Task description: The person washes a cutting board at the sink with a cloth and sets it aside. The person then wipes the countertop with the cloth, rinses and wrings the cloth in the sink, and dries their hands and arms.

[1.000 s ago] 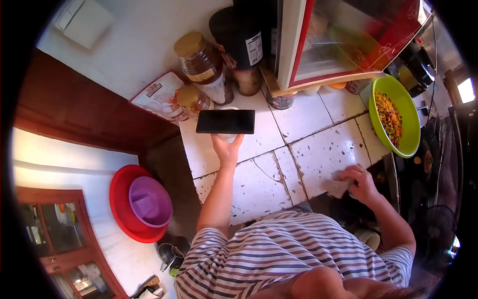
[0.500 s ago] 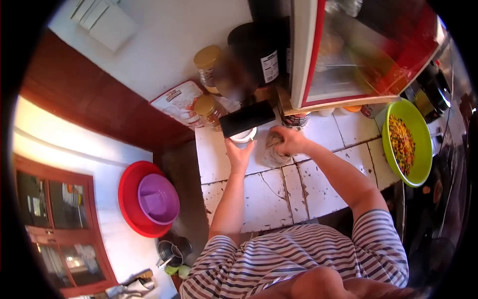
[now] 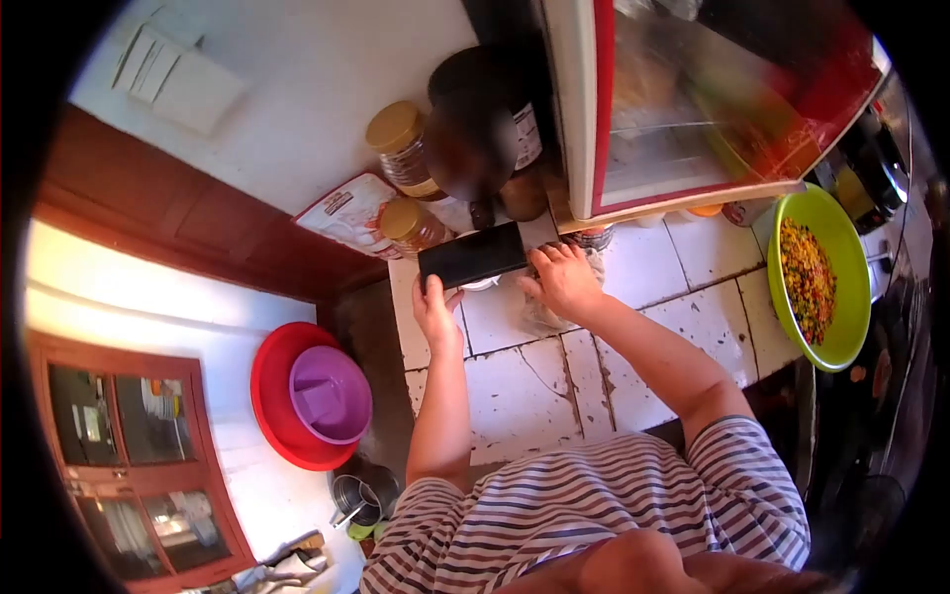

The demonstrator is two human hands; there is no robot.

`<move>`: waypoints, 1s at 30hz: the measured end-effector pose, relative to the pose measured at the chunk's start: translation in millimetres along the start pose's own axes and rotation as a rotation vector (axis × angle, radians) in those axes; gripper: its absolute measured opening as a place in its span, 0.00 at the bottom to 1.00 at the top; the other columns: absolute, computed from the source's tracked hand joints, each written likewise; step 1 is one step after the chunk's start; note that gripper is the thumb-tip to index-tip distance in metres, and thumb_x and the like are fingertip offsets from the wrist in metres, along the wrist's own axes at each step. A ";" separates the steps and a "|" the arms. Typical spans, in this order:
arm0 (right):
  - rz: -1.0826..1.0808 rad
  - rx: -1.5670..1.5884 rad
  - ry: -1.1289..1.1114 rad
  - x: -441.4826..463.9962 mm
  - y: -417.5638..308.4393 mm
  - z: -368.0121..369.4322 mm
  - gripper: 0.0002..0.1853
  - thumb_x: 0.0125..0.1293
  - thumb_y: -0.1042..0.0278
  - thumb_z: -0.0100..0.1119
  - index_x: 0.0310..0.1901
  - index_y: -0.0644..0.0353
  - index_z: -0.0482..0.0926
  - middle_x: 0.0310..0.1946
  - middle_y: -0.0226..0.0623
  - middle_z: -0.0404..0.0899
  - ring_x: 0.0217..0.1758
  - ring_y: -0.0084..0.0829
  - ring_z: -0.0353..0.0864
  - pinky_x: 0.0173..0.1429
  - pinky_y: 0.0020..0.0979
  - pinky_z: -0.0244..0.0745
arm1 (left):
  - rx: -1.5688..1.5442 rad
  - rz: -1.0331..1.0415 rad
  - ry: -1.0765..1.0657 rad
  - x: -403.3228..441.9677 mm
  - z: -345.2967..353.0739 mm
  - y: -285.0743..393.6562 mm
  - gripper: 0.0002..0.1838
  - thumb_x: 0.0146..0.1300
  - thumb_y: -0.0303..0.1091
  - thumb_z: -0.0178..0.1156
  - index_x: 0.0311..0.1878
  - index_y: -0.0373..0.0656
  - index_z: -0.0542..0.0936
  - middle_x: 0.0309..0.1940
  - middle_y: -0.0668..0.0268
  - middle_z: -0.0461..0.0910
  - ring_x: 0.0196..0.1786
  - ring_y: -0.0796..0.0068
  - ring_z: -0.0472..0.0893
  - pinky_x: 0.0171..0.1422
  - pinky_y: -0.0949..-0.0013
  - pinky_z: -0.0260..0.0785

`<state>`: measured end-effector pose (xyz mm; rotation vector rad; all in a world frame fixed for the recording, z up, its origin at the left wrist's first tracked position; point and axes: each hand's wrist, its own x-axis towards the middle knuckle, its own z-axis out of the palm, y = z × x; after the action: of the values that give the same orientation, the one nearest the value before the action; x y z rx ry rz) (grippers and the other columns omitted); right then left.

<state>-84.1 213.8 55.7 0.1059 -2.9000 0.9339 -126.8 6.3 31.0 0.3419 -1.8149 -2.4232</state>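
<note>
A person in a striped shirt (image 3: 594, 495) leans over a white tiled counter (image 3: 515, 396), the left hand (image 3: 435, 315) touching the near left corner of a black phone (image 3: 472, 255). The phone lies just beyond those fingertips, its long axis slanting from the left hand toward the right hand (image 3: 567, 285), whose fingertips rest just beside the opposite end. The left hand is the nearer, its thumb apart from the fingers; whether it grips the phone cannot be told. The right hand lies over a crumpled clear bag (image 3: 540, 319), fingers side by side, any grip hidden. A white dish (image 3: 483, 285) peeks from under the phone's near edge; lidded jars (image 3: 409, 224) stand behind.
</note>
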 end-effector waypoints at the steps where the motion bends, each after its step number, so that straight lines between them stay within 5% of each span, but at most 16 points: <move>1: -0.074 -0.112 0.008 -9.9 1.7 -8.1 0.26 0.56 0.53 0.58 0.50 0.63 0.68 0.48 0.49 0.72 0.54 0.46 0.69 0.57 0.42 0.61 | -0.061 -0.025 0.030 -1.6 -1.9 0.7 0.23 0.65 0.42 0.53 0.60 0.42 0.65 0.50 0.64 0.72 0.48 0.72 0.75 0.44 0.65 0.72; 5: -0.326 -0.482 0.065 -40.1 18.6 3.7 0.24 0.50 0.55 0.62 0.48 0.54 0.71 0.54 0.40 0.66 0.55 0.41 0.64 0.56 0.37 0.60 | 0.182 -0.039 0.058 -25.0 -30.9 -24.6 0.19 0.64 0.39 0.54 0.54 0.39 0.66 0.45 0.61 0.75 0.45 0.71 0.76 0.43 0.68 0.73; 8: -0.415 -0.355 0.042 -25.9 28.7 15.7 0.18 0.51 0.63 0.57 0.47 0.50 0.72 0.53 0.40 0.67 0.53 0.40 0.66 0.55 0.36 0.61 | 0.216 -0.004 -0.201 -55.3 -11.7 -30.5 0.14 0.64 0.37 0.54 0.48 0.40 0.68 0.42 0.58 0.76 0.44 0.66 0.77 0.43 0.63 0.74; 11: -0.686 -0.359 0.151 3.8 34.8 25.6 0.15 0.55 0.67 0.49 0.46 0.51 0.73 0.54 0.42 0.68 0.54 0.39 0.67 0.57 0.36 0.62 | 0.164 -0.028 -0.161 -47.7 2.5 -28.8 0.12 0.64 0.32 0.53 0.48 0.38 0.67 0.41 0.59 0.76 0.42 0.70 0.77 0.42 0.68 0.74; 16: -0.385 -0.357 0.087 15.6 37.8 44.0 0.16 0.56 0.65 0.52 0.48 0.52 0.72 0.52 0.43 0.68 0.54 0.40 0.68 0.56 0.37 0.64 | 0.170 -0.059 -0.128 -42.0 18.7 -25.1 0.12 0.65 0.32 0.52 0.48 0.39 0.67 0.47 0.58 0.75 0.46 0.69 0.76 0.45 0.67 0.72; 20: -0.387 -0.317 0.179 -38.2 47.6 11.7 0.17 0.52 0.67 0.55 0.46 0.50 0.72 0.46 0.39 0.70 0.48 0.39 0.69 0.50 0.38 0.64 | 0.195 -0.039 -0.177 -46.0 25.4 -35.8 0.12 0.65 0.33 0.52 0.49 0.40 0.66 0.48 0.57 0.73 0.47 0.64 0.76 0.47 0.62 0.73; 23: -0.136 -0.228 0.211 -87.8 76.9 -16.9 0.18 0.45 0.68 0.60 0.42 0.50 0.74 0.44 0.36 0.71 0.46 0.39 0.70 0.49 0.38 0.64 | 0.293 0.003 -0.217 -56.8 29.2 -41.9 0.11 0.65 0.32 0.53 0.48 0.40 0.68 0.47 0.60 0.75 0.46 0.67 0.76 0.47 0.65 0.72; 27: 0.019 -0.029 0.291 -110.5 89.0 -73.2 0.23 0.43 0.71 0.60 0.46 0.53 0.73 0.44 0.38 0.71 0.45 0.41 0.70 0.50 0.38 0.65 | 0.460 0.047 -0.450 -80.4 54.6 -54.8 0.09 0.62 0.30 0.55 0.45 0.40 0.73 0.41 0.66 0.77 0.42 0.75 0.76 0.45 0.72 0.71; 30: -0.049 -0.193 0.500 -80.8 91.4 -87.5 0.25 0.43 0.71 0.60 0.48 0.54 0.73 0.46 0.37 0.71 0.48 0.39 0.69 0.51 0.39 0.64 | 0.600 0.185 -0.619 -89.7 86.7 -64.1 0.11 0.60 0.28 0.57 0.46 0.39 0.74 0.40 0.66 0.77 0.41 0.78 0.76 0.44 0.74 0.70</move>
<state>-6.5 342.1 64.7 -0.0631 -2.4884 0.5647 -56.4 124.4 3.7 -0.5906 -2.6578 -1.9268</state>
